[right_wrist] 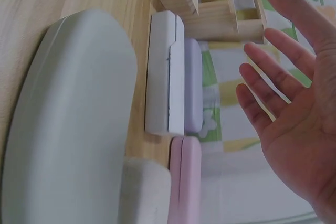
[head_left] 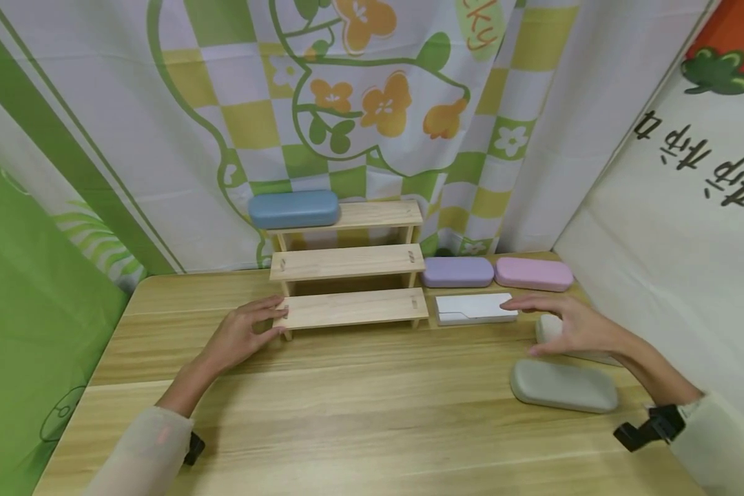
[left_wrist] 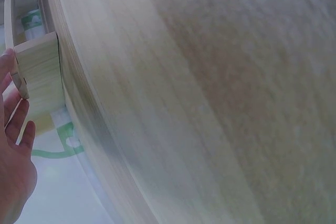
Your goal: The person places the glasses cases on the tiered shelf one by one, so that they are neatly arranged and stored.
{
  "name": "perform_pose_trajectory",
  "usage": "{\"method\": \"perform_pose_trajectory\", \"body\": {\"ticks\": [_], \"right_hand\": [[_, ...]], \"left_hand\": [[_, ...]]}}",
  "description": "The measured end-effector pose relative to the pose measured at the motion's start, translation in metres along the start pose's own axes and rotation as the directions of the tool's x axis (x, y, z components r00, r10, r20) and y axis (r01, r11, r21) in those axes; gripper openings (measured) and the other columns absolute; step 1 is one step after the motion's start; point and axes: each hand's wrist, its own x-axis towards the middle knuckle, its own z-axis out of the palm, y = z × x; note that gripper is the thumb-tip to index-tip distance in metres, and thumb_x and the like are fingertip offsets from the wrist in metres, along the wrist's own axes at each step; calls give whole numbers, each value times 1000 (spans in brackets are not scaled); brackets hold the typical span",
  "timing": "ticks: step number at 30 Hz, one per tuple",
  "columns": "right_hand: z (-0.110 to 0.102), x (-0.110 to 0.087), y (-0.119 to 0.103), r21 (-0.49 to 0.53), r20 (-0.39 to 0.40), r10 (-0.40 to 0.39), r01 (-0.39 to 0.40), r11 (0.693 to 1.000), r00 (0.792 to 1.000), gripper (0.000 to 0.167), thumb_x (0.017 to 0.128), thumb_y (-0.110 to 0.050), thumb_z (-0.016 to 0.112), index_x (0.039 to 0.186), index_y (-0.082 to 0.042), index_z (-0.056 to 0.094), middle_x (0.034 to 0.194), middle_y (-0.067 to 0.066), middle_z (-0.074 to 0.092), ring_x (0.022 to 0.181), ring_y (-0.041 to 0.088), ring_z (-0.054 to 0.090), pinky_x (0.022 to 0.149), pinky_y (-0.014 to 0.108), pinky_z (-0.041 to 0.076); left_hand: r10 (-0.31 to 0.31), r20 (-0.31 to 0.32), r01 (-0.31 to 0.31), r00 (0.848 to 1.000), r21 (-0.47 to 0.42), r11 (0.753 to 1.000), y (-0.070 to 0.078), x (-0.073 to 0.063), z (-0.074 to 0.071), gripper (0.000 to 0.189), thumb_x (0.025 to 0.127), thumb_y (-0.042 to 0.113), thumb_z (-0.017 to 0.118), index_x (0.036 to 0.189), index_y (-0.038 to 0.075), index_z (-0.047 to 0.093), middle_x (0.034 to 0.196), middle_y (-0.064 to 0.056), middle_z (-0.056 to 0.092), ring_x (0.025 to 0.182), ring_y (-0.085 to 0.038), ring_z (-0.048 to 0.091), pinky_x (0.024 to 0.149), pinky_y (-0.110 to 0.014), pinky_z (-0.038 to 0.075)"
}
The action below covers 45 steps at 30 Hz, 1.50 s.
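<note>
A three-step wooden shelf (head_left: 355,308) stands against the curtain. My left hand (head_left: 238,337) holds the left end of its lowest step, thumb at the front edge and fingers towards the back. In the left wrist view, fingertips (left_wrist: 20,109) touch the end of the board. My right hand (head_left: 573,327) hovers with spread fingers above the cases on the right and holds nothing. Under it lies a cream case (head_left: 548,326), partly hidden by the hand. A white case (head_left: 474,308) lies just left of its fingertips. Nearer the front is a grey-green glasses case (head_left: 563,386).
On the shelf's top step sits a blue glasses case (head_left: 294,209). Behind the white case lie a purple case (head_left: 457,272) and a pink case (head_left: 533,273) in a row. A patterned curtain (head_left: 254,124) hangs along the back of the wooden table (head_left: 347,427), with white cloth (head_left: 682,275) at right.
</note>
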Motion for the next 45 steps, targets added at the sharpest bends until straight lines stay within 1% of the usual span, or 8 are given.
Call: {"method": "perform_pose_trajectory", "body": {"ticks": [6,12,16,21,26,33,41,45], "right_hand": [[2,-16,9,92,-21,-8,10,996,1000,79,74,-5,97,145,-6,63,145,8,66,130,1,58,107,14,47],[4,-33,18,156,-18,-24,26,987,1000,81,73,4,94,145,3,59,148,2,64,140,-1,51,110,10,41],[4,-45,22,142,4,21,-21,990,1000,82,75,3,93,148,0,58,149,-2,62,139,-5,50,109,9,42],[5,-59,27,117,11,80,-81,990,997,80,75,-1,94,147,-2,60,147,8,64,136,-5,52,106,9,45],[4,-69,31,94,26,29,-31,995,999,77,74,-2,95,143,2,61,141,21,64,134,0,57,106,11,47],[6,-85,36,57,-1,15,-15,998,1000,79,71,-6,98,142,-2,64,138,11,70,133,-4,56,103,8,46],[14,-97,48,21,10,14,-14,1000,1000,81,69,-10,99,142,-2,65,143,0,68,137,-9,48,107,2,31],[18,-101,51,38,11,1,-1,999,1000,79,69,-8,98,141,-1,65,143,-2,68,137,-9,48,108,3,34]], "left_hand": [[9,-10,-9,1000,-4,1000,1,0,0,39,82,1,90,120,0,79,140,-23,67,127,-44,66,99,-58,58],[13,-10,-13,1000,-6,1000,-1,0,0,40,82,0,90,120,-1,79,139,-23,67,127,-44,66,99,-57,58],[12,-15,-12,1000,-4,1000,-1,0,-1,39,82,1,90,119,0,79,139,-23,67,126,-44,66,99,-57,59],[10,-10,-10,1000,-5,1000,-2,0,-1,39,82,1,90,120,0,79,139,-24,67,126,-44,66,98,-57,59],[8,-8,-8,1000,-6,1000,-2,0,0,38,83,1,89,120,0,79,139,-23,67,126,-43,66,97,-57,59],[21,-14,-21,1000,-7,1000,-1,1,1,39,82,1,90,119,0,79,138,-23,68,125,-44,67,97,-57,59],[7,-9,-7,1000,1,1000,-1,0,1,39,82,2,90,120,1,79,138,-22,68,125,-43,66,97,-57,59],[8,-14,-8,1000,5,1000,-1,0,2,39,82,2,90,120,1,79,138,-22,68,125,-42,67,96,-55,60]]}}
